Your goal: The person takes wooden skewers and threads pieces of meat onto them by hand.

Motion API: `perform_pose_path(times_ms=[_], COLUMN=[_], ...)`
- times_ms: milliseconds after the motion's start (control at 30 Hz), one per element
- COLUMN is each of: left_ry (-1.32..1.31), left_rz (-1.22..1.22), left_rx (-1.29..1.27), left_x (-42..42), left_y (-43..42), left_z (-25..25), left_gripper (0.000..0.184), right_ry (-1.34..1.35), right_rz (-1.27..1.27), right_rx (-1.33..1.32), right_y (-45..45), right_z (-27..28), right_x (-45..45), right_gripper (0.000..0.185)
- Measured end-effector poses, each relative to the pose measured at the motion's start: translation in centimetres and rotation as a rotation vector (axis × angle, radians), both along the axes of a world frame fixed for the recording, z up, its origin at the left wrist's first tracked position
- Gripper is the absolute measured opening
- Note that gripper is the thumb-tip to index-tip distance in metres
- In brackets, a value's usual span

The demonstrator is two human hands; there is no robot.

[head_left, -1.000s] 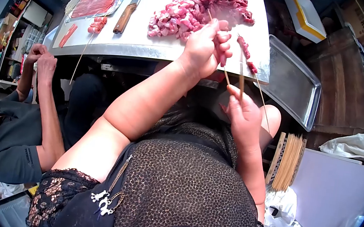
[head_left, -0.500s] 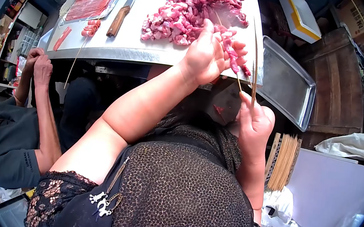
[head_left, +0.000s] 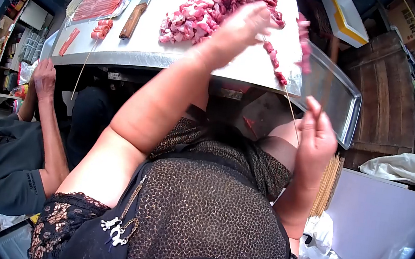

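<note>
Raw pink-red meat pieces [head_left: 193, 20], streaked with pale fat, lie in a loose heap on the white tabletop's far middle. To their right, a loaded skewer [head_left: 274, 62] rests at the near right corner, red chunks threaded along its far part, its thin bare end slanting over the edge. Further right, a raised meat strand [head_left: 304, 45], pink and motion-blurred, stands nearly upright.

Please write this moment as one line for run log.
left hand: open, near meat pile | right hand: holds blurred skewer | knife: on table
</note>
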State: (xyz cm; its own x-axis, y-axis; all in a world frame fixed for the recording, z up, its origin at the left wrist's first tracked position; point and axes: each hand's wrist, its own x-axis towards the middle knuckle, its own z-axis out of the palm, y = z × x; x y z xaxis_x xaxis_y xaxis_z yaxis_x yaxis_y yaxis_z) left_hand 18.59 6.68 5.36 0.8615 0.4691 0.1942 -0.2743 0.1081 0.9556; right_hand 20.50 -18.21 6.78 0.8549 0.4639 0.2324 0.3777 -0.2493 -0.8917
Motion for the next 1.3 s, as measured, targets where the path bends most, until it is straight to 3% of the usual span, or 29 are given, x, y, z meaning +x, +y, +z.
perform_pose_path(times_ms=[67, 100, 167, 200, 267, 367, 400, 500, 567, 600, 667, 800, 867, 933, 967, 1033, 1067, 1233, 1300], left_ry=[0.149, 0.152, 0.568, 0.777, 0.845, 0.636, 0.508, 0.345, 0.316, 0.316, 0.218, 0.211, 0.177, 0.227, 0.225, 0.449, 0.452, 0.225, 0.177], left_rz=[0.114, 0.109, 0.370, 0.352, 0.279, 0.316, 0.347, 0.311, 0.183, 0.186, 0.109, 0.047, -0.018, 0.064, 0.065, 0.096, 0.096, 0.065, 0.032], left_rx=[0.240, 0.242, 1.341, 1.520, 1.552, 1.450, 1.361, 0.726, 0.225, 0.225, -0.267, -0.496, -0.548, -0.436, -0.437, 0.163, 0.160, -0.105, -0.179], left_x=[-0.5, -0.9, -1.2, -1.3, -1.4, -2.8, -3.2, -3.8, -3.9, -3.9, -3.8, -4.1, -4.2, -4.2, -4.5, -5.1, -5.2, -4.6, -4.5], left_y=[3.4, 4.1, 4.9, 4.4, 4.3, 5.3, 5.3, 5.7, 6.0, 5.9, 5.5, 4.7, 4.3, 3.9, 3.9, 4.1, 4.1, 3.6, 2.8], left_z=[0.0, 0.0, 0.2, 0.3, -0.6, -1.2, -0.9, -0.1, 0.4, 0.4, 0.2, -0.5, -1.1, -1.4, -1.2, -0.9, -1.0, -1.1, -1.1], left_gripper=[0.038, 0.038, 0.023, 0.017, 0.016, 0.016, 0.016, 0.019, 0.024, 0.024, 0.024, 0.029, 0.030, 0.030, 0.030, 0.040, 0.040, 0.048, 0.048], right_ry=[-0.164, -0.190, -0.320, -0.452, -0.373, -0.524, -0.106, 0.369, 0.476, 0.585, 0.621, 0.633, 0.616, 0.242, 0.217, 0.298, 0.380, 0.446, 0.345], right_rz=[-0.090, -0.097, -0.021, 0.060, 0.067, -0.076, -0.117, 0.152, 0.187, 0.220, 0.303, 0.327, 0.311, 0.273, 0.267, 0.237, 0.203, 0.266, 0.308], right_rx=[-0.101, -0.233, -0.374, -0.519, -0.683, -0.443, -0.308, 0.231, 0.273, 0.314, 0.331, 0.092, 0.039, -0.042, -0.060, 0.069, 0.199, 0.191, 0.153], right_y=[-0.2, 0.0, 0.0, 0.4, 0.4, -0.9, -0.9, -2.0, -0.7, -0.1, 1.5, 3.0, 3.3, 3.4, 3.4, 4.0, 4.2, 4.6, 5.2], right_z=[0.8, 1.2, -2.5, -3.1, -2.6, -1.5, 0.7, 3.0, 2.8, 2.4, 0.3, -2.3, -4.0, -5.1, -5.3, -5.6, -5.7, -5.1, -4.7], right_x=[1.5, 2.2, 5.0, 5.5, 4.7, 3.8, 2.3, 0.6, -0.7, -1.4, -2.1, -1.6, -1.4, -1.2, -1.0, -1.7, -2.0, -2.2, -2.3], right_gripper=[0.026, 0.024, 0.024, 0.024, 0.024, 0.023, 0.027, 0.031, 0.027, 0.025, 0.019, 0.020, 0.020, 0.022, 0.021, 0.019, 0.019, 0.021, 0.023])
